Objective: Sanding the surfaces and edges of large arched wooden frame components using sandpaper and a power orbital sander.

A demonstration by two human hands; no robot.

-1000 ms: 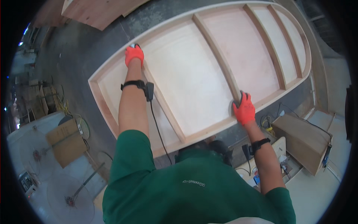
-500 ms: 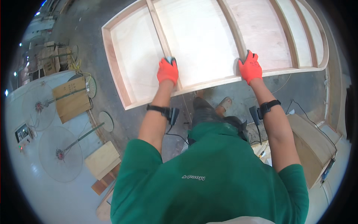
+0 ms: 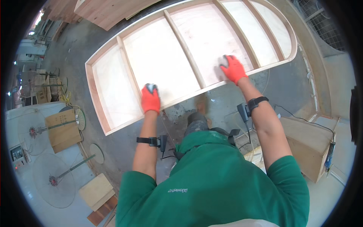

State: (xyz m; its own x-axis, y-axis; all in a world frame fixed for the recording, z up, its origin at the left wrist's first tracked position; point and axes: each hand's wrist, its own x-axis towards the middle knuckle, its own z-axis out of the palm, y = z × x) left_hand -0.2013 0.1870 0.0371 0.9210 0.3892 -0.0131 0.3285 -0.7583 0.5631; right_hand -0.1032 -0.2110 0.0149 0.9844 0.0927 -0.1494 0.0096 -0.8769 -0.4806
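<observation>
A long wooden frame (image 3: 184, 98) with curved ends and several crosspieces (image 3: 184, 49) lies in front of me, backed by pale sheet panels (image 3: 162, 53). My left hand (image 3: 151, 100), in a red glove with dark fingertips, is closed at the near end of the left crosspiece. A small grey-white thing shows at its fingers, too blurred to name. My right hand (image 3: 234, 70), gloved alike, is over the pinkish panel section right of the middle crosspiece. Its fingers are partly spread and hold nothing visible. Whether it touches the panel I cannot tell.
Wooden boards (image 3: 109, 13) stand beyond the frame. Two fans on poles, one with a round wire guard (image 3: 55, 181), and a cardboard sheet (image 3: 60, 130) are at the left. A wooden box (image 3: 302, 147) with a cable sits at the right, near a large caged fan (image 3: 321, 22).
The frame sits farther left and lower in view. My right hand has come off the crosspiece to the panel on its right. My left hand is nearer the frame's front edge.
</observation>
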